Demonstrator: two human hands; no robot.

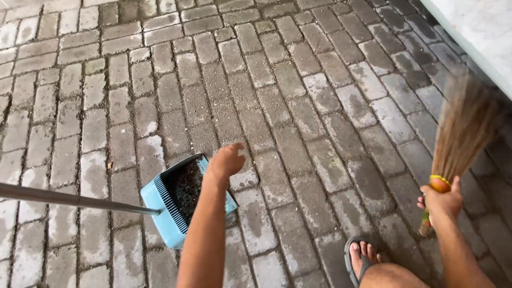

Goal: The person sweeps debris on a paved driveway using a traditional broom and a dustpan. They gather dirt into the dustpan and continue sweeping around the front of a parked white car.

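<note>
My left hand (226,161) reaches out over the far right edge of a light blue dustpan (160,205). Its fingers are curled downward and nothing shows in them. The dustpan lies on the brick paving and holds dark dirt (188,188). Its long grey metal handle (69,199) runs off to the left, with no hand visible on it. My right hand (441,201) grips a straw broom (463,130) near its yellow and orange binding. The bristles point up and away and look blurred.
Grey paving bricks (298,106) with sandy joints cover the ground. A pale raised slab or step (480,26) runs along the top right. My foot in a dark sandal (361,257) stands at the bottom right, between my two arms.
</note>
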